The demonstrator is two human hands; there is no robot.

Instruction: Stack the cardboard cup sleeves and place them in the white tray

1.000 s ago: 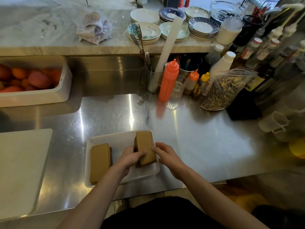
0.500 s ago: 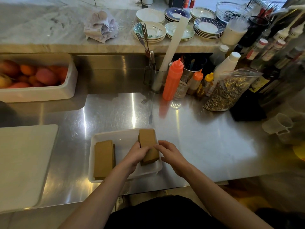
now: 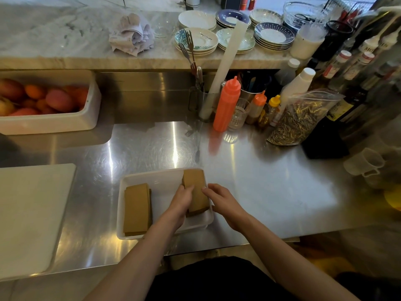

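Observation:
A white tray [image 3: 152,178] sits on the steel counter near its front edge. One flat stack of brown cardboard cup sleeves [image 3: 136,208] lies along the tray's left side. A second stack of sleeves [image 3: 195,183] rests against the tray's right side. My left hand [image 3: 181,200] grips this second stack from its left side. My right hand [image 3: 223,202] touches the stack's right edge with its fingertips, fingers curled over the tray's rim.
A white cutting board [image 3: 28,213] lies at the left. A white bin of fruit [image 3: 50,105] stands at the back left. An orange squeeze bottle [image 3: 226,104], small bottles, a glass and a bag of seeds [image 3: 301,118] crowd the back right. Plates sit on the marble ledge.
Both hands have set the right-hand stack lower and flatter against the tray's right side. The left stack has not moved.

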